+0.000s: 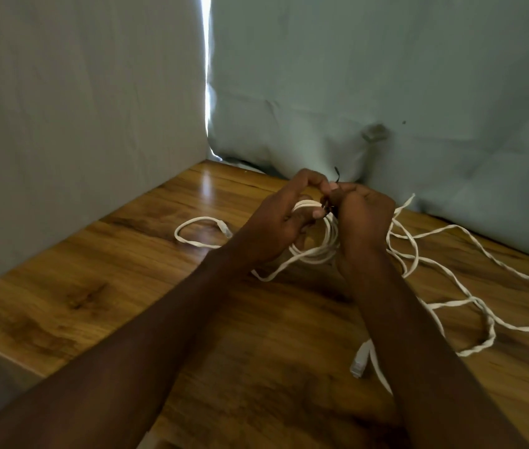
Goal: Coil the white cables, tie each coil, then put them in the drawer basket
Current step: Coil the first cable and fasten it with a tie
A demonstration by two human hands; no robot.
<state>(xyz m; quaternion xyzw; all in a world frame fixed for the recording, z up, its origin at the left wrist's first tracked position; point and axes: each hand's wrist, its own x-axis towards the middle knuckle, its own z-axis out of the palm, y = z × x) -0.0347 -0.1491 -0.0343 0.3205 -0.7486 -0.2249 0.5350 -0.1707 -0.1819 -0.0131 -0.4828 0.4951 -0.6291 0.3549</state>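
1. Currently mid-tie: left hand (284, 218) curled round the coiled white flat cable (316, 246), gripping the loops so the bundle keeps its round shape above the glossy brown wooden tabletop (101, 286).
2. Right hand (358, 218), fingers closed, pinching a thin dark tie (334, 186) at the coil's 12 o'clock, likely cinching it; exact finger placement blurred.
3. Off toward 3 to 5 o'clock of the coil, a loose tangled white cable (470, 303) sprawled on the wood, probably waiting for coiling.
4. At 9 o'clock, a small white loop with a connector (201, 233) lying flat.
5. Drawer basket not in view.
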